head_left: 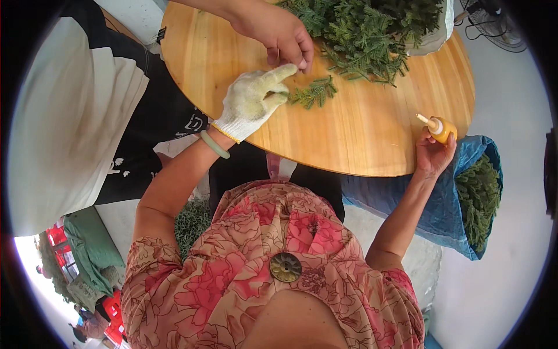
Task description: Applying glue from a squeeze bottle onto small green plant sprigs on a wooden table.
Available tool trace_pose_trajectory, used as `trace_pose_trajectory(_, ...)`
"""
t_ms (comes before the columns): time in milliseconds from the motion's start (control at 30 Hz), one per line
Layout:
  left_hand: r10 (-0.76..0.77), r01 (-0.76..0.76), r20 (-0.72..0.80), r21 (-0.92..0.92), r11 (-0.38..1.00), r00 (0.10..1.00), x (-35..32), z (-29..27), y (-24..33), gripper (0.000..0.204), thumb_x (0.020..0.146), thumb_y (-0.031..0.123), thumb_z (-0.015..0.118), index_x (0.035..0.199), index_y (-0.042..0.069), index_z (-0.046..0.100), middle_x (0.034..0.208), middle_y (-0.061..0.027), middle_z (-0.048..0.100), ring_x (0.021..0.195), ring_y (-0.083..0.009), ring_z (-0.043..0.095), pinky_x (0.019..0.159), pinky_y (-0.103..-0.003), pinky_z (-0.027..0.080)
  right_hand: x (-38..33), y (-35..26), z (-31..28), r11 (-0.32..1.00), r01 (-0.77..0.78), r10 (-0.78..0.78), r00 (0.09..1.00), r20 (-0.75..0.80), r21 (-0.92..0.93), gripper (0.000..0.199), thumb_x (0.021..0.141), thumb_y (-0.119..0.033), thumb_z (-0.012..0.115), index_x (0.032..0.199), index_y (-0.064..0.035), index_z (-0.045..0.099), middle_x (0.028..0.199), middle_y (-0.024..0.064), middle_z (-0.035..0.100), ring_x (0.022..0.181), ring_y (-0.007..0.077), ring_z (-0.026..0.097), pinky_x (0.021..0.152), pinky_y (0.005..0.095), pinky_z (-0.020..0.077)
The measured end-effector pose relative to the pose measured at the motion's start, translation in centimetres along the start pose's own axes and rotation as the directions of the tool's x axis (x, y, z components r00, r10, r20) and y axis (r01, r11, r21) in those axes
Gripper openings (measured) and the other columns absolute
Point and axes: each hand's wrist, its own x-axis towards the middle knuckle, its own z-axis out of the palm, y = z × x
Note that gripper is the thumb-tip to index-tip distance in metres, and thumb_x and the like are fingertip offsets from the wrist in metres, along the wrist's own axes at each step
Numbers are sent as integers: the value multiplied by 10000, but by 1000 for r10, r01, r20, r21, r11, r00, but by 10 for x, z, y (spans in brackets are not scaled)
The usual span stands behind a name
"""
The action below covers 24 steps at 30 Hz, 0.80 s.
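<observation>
- A small green fir-like sprig [314, 93] lies flat on the round wooden tabletop [360, 139], just right of the gloved left hand [253, 104].
- That left hand's fingers [279, 74] are spread loosely, index stretched out; the lower fingertips touch the sprig's left end, gripping nothing.
- Just above, another person's bare hand [279, 32] reaches in from the top, fingers curled downward, tips close to the gloved index and just above the sprig.
- Over at the tabletop's right edge, the right hand [433, 154] is closed around a small orange glue bottle [440, 128], nozzle pointing up-left, well apart from the sprig.
- A big heap of green sprigs [372, 29] sits at the far side of the tabletop.
- A jade-green bangle [214, 145] circles the left wrist.
- Below right, a blue bag [436, 203] holds more greenery.
</observation>
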Motion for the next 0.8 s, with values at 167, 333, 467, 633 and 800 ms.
trace_pose_trajectory(167,164,-142,-131,165,976,978,8,-18,-10,461,711,36,762,1158,123,689,920,-45,729,898,-260,663,839,-372,519,0,-2,-3,1000,-2,2,1000,7,13,517,817,-217,741,1220,38,540,1170,240,613,711,200,538,715,322,532)
trace_pose_trajectory(333,473,-416,-77,367,832,878,18,-44,-29,418,682,48,789,1082,141,711,1104,-56,680,1051,-306,624,924,-417,515,0,-4,-10,999,-30,29,998,48,23,507,848,-219,715,1258,12,525,1209,260,604,793,236,616,701,328,548)
trace_pose_trajectory(467,545,-466,-58,450,762,837,24,-56,-47,396,681,96,774,1065,160,700,1080,-28,654,1054,-254,613,916,-386,509,-1,-4,-8,1000,-24,23,998,60,14,520,851,-218,711,1262,29,512,1211,266,599,759,234,604,696,328,547)
trace_pose_trajectory(633,577,-486,-35,501,716,816,28,-62,-62,368,699,126,752,1061,169,702,1064,-14,652,1036,-224,616,892,-361,507,-2,-2,-7,1000,-15,15,999,39,-5,537,847,-215,714,1266,43,499,1202,271,597,748,231,600,693,328,548)
trace_pose_trajectory(800,523,-448,-17,493,746,852,26,-66,-76,371,698,62,759,1063,116,717,1088,-53,683,1059,-283,630,919,-408,516,1,1,-5,1000,-21,22,999,41,-6,541,847,-217,716,1266,44,495,1203,267,594,743,227,596,692,324,544)
